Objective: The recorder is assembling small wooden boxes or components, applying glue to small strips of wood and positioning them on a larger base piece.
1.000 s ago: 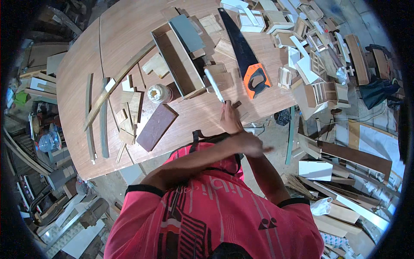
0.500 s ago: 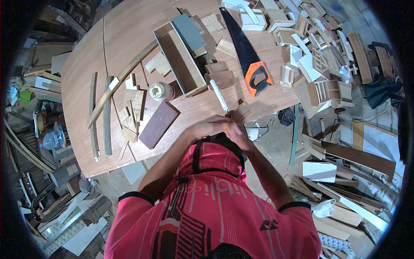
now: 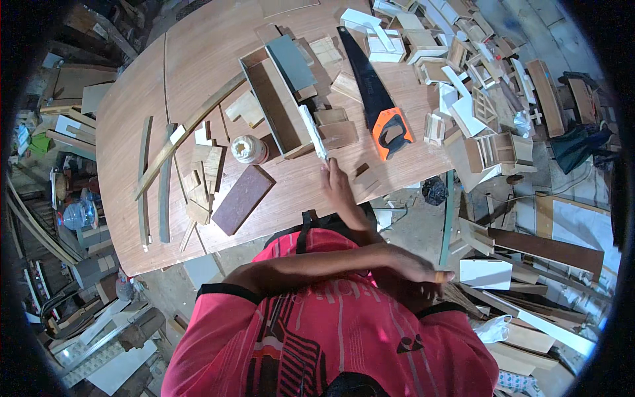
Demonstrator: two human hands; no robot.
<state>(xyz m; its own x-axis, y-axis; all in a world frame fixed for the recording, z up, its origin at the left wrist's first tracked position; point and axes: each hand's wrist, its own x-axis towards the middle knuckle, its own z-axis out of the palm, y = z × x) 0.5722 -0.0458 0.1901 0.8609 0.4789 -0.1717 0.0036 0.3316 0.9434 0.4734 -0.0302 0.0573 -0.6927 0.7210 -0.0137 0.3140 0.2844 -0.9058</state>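
My right hand [image 3: 338, 186] is over the table's near edge, its fingers closed on a white-coated stick [image 3: 311, 129]. The stick slants up and away, its far end by the corner of a long open wooden box [image 3: 281, 109]. My left arm crosses over my right one. My left hand [image 3: 420, 268] is beside my right upper arm, slightly blurred, fingers stretched out to the right and an orange band showing near a fingertip. A small dark wood piece [image 3: 362, 169] lies right of my right hand. An open jar with a white-smeared rim [image 3: 250, 149] stands left of the box.
A handsaw with an orange handle [image 3: 391, 132] lies to the right. A brown block [image 3: 243, 200] rests near the front edge. Long strips [image 3: 192, 132] lie on the left. Small wooden models [image 3: 486, 106] crowd the right side. Boards [image 3: 549, 248] pile up on the floor.
My hands were together at the table's edge. My left hand has moved right and down across my right arm. The white-coated stick has moved left toward the box, in my right hand.
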